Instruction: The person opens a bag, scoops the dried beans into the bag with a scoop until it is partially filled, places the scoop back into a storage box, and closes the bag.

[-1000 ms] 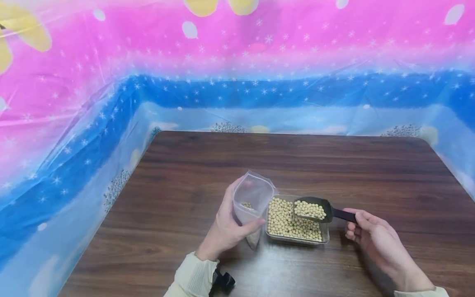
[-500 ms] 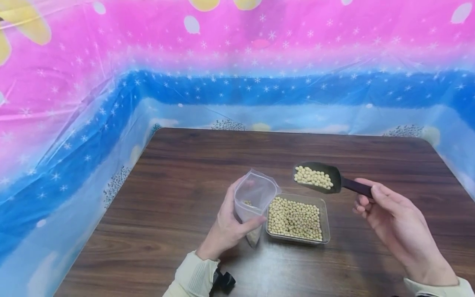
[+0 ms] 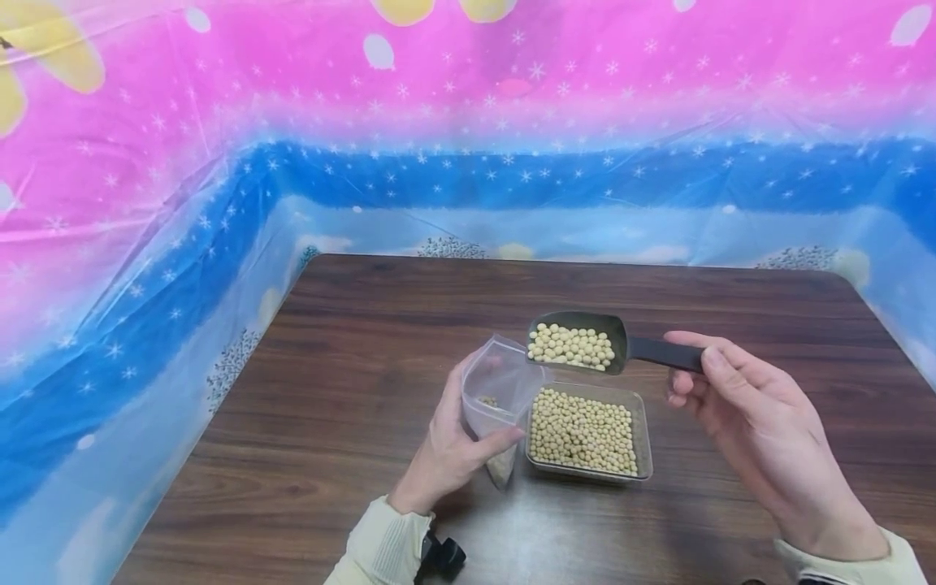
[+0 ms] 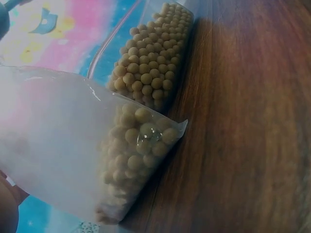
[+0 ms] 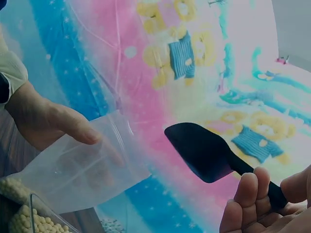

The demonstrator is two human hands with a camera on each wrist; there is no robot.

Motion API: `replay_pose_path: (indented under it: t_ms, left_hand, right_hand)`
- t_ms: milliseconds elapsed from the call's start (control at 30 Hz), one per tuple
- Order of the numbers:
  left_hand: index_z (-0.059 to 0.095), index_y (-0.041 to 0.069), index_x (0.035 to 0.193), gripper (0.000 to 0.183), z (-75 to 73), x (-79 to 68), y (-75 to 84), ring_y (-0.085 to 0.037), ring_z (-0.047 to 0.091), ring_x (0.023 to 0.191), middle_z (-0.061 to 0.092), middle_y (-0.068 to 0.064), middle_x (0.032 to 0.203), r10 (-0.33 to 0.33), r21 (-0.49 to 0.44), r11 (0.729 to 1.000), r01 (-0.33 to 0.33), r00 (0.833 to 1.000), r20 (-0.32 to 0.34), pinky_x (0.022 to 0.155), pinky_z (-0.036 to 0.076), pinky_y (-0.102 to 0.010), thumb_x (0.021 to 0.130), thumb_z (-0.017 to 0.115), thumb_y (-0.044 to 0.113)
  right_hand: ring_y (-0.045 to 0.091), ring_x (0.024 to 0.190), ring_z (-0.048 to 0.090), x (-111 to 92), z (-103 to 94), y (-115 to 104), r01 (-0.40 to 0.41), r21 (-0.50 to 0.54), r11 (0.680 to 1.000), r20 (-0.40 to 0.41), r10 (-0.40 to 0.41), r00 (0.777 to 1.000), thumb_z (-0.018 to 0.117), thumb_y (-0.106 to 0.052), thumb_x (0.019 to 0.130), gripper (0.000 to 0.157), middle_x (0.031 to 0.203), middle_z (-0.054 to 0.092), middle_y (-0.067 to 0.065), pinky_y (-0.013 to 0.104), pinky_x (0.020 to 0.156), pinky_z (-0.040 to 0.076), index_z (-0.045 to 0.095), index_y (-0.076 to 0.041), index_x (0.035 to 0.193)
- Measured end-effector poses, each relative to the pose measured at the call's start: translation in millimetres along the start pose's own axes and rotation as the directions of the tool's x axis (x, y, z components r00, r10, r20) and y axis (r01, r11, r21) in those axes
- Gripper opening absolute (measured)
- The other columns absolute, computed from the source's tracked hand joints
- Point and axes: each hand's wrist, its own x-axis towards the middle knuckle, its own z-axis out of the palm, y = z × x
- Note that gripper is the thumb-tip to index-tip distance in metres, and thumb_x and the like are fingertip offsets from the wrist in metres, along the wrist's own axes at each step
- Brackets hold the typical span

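My left hand grips a clear zip bag around its side, its mouth held open. In the left wrist view, pale round beans fill the bottom of the bag. My right hand pinches the handle of a black scoop between thumb and fingers. Beans lie in the scoop, whose front edge hangs close to the bag's mouth, above the back of a clear rectangular container. That container stands right of the bag and holds many more beans.
Everything stands on a dark wood-grain table. A pink and blue printed cloth hangs around its back and left side. A black strap device sits at my left wrist.
My right hand has lifted the loaded scoop out of the container, then moved it left toward the bag's mouth. My left hand with the bag has stayed nearly still.
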Motion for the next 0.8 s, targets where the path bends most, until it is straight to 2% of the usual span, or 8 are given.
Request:
replay_pose_path:
  t_ms: [167,333,500,800]
  left_hand:
    - [0.026,0.028,0.151,0.096,-0.5,-2.1,-12.8,-0.037,0.050,0.117,0.044,-0.002,0.142,-0.028,0.011,1.000,0.028,1.000,-0.006,0.094,0.049,-0.044,0.077,0.081,0.004]
    - [0.025,0.029,0.151,0.097,0.5,-2.2,-16.0,-0.035,0.050,0.118,0.044,0.000,0.142,-0.009,0.015,1.000,0.009,1.000,-0.002,0.094,0.049,-0.045,0.076,0.081,0.005]
    - [0.026,0.029,0.151,0.096,0.6,-1.9,-16.0,-0.030,0.052,0.115,0.046,0.001,0.140,0.001,0.013,1.000,-0.001,1.000,-0.005,0.092,0.051,-0.042,0.076,0.082,0.007]
    - [0.027,0.029,0.151,0.096,0.8,-1.4,-15.2,-0.027,0.052,0.115,0.046,0.002,0.139,-0.022,0.027,0.999,0.022,1.000,-0.011,0.092,0.051,-0.040,0.076,0.082,0.005]
  right_hand:
    - [0.018,0.092,0.061,-0.1,5.6,-2.7,0.007,-0.091,0.996,-0.005,-0.008,1.000,0.025,-0.001,0.106,0.038,0.099,0.062,0.010,0.026,0.083,0.049,0.038,0.014,0.138]
    - [0.017,0.095,0.061,1.2,11.5,-4.6,0.040,-0.145,0.989,0.012,-0.038,0.999,0.026,0.001,0.105,0.037,0.100,0.062,0.010,0.026,0.085,0.049,0.041,0.014,0.137]
    - [0.017,0.096,0.060,4.0,17.4,-6.8,0.058,-0.180,0.982,0.033,-0.053,0.998,0.026,0.002,0.105,0.037,0.101,0.061,0.011,0.026,0.086,0.049,0.041,0.014,0.137]
    - [0.018,0.095,0.057,5.0,23.8,-11.3,0.076,-0.239,0.968,0.038,-0.069,0.997,0.028,0.003,0.104,0.036,0.099,0.059,0.010,0.025,0.085,0.048,0.043,0.013,0.136]
